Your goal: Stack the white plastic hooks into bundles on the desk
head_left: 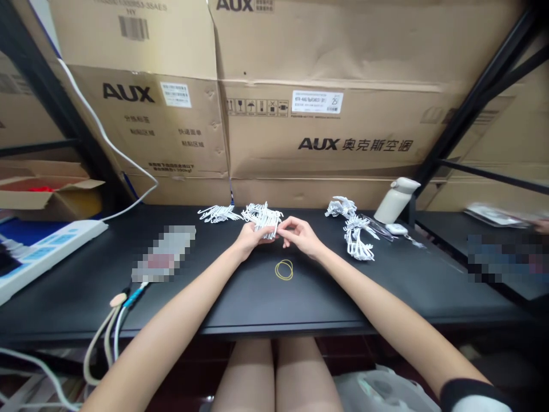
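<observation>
My left hand is closed around a bundle of thin white hook-like pieces above the dark table. Close to the bundle's right side, my right hand has thumb and finger pinched together; whatever may be between them is too small to make out. A yellow rubber band, looped double, lies on the table just below both hands. To the left of the bundle lies a loose pile of similar white pieces. More white pieces are heaped to the right, with another clump behind them.
Large cardboard boxes stand along the table's back. At the right is a cream bottle beside a small white case. A blurred-out phone-like item with a cable and a white power strip lie at the left.
</observation>
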`<action>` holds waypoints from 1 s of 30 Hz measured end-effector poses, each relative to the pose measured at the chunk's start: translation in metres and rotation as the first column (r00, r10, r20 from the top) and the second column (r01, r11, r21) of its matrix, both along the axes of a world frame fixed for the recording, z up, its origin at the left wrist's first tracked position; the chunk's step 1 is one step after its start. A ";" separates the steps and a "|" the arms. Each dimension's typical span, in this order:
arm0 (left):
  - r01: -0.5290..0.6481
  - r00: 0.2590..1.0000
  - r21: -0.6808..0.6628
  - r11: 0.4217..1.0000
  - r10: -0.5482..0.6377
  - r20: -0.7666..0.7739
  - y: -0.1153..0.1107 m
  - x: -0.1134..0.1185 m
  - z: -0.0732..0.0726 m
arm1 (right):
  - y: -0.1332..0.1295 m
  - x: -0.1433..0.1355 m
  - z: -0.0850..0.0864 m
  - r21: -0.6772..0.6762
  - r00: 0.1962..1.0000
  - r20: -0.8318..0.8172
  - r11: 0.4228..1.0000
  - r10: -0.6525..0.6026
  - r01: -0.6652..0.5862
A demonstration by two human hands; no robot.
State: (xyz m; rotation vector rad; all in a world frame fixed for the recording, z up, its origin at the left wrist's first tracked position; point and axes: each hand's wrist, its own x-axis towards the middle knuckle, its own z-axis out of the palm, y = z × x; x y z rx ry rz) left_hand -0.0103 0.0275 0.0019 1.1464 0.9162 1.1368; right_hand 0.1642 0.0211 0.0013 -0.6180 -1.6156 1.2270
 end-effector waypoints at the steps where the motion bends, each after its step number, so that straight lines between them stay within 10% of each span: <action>1: -0.020 1.000 -0.008 1.000 0.020 0.014 0.000 0.001 0.000 | 0.000 -0.001 0.000 -0.006 1.000 0.008 1.000 0.007 -0.007; 7: -0.027 0.996 -0.062 0.998 0.032 0.088 -0.003 0.005 -0.003 | 0.001 0.001 0.001 -0.029 0.995 0.100 1.000 -0.006 0.009; 17: 0.295 0.953 -0.116 0.948 -0.282 0.114 -0.013 0.001 0.006 | -0.003 0.008 0.005 -0.112 1.000 0.027 0.994 0.011 -0.008; 30: 0.010 0.999 -0.008 1.000 -0.009 0.045 -0.012 0.013 0.006 | -0.006 0.004 0.009 -0.133 0.998 0.063 0.991 0.014 -0.005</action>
